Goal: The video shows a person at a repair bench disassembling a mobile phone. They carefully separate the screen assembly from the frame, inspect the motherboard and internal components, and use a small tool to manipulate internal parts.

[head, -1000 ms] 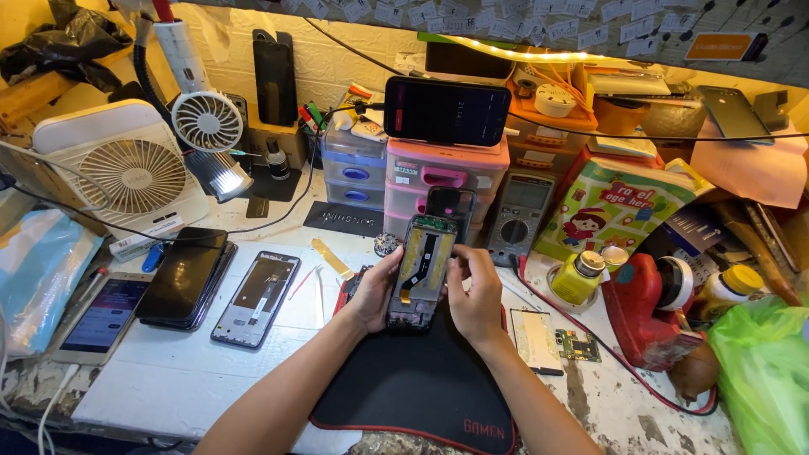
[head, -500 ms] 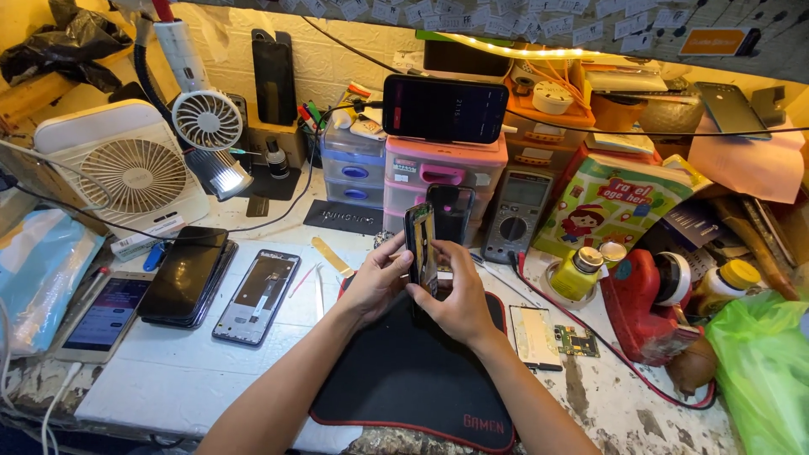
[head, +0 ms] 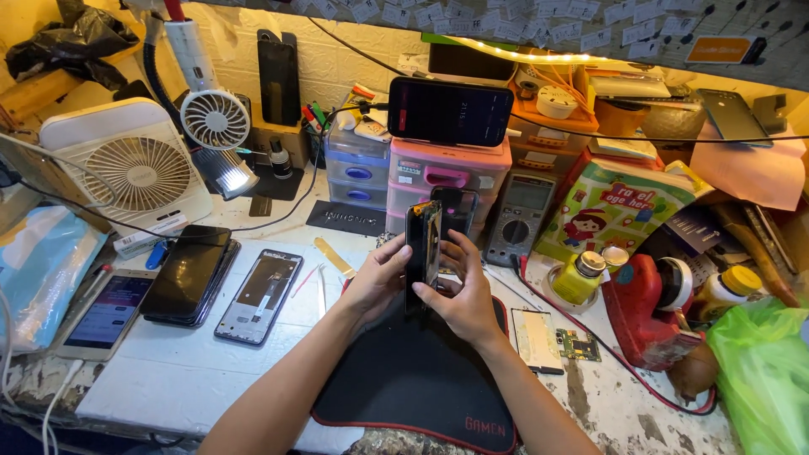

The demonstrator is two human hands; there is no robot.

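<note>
Head view: phone [head: 423, 244] stands edge-on, its face hidden, left hand [head: 377, 282] and right hand [head: 459, 297] both clasping it above black mat [head: 404, 379]; multimeter [head: 520, 206] just behind.

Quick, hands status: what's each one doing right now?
Left hand: closed on the phone, held on edge above the black mat.
Right hand: gripping the same phone.

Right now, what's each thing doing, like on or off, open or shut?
Phone: upright on edge, held in both hands.
Left hand: gripping phone.
Right hand: gripping phone.
Big fan: blades look stopped.
Propped phone: screen lit.
Phone frame: opened, lying flat.
Yellow bottle: capped.
Meter: display blank.
</note>
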